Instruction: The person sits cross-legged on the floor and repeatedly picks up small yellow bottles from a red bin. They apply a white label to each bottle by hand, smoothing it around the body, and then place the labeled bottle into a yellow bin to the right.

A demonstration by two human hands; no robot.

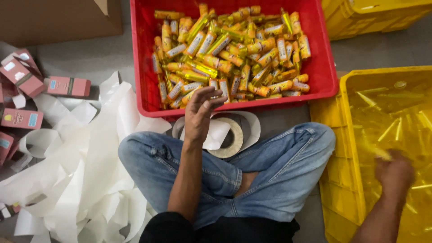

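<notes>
Fingers [211, 96] of our left hand [200, 114] spread loosely above the red plastic crate [321, 67] of small yellow-orange tubes [225, 49], within easy reach, while our blurred right hand [395, 173], grip unreadable, reaches into the yellow plastic crate [344, 135].

Person sits cross-legged, knees spread wide L and R, shins folded in front of the torso. Left hand [201, 112] is raised in front of the body, forearm running up from the lap, wrist bent, palm turned inward/down. Fingers [215, 95] loosely curled, thumb apart, nothing gripped. Right hand [394, 173] reaches out to the R side, forearm angled up from the lower corner, back of hand toward the camera. It's motion-blurred; fingers look curled under, but can't tell if it grips anything.
</notes>
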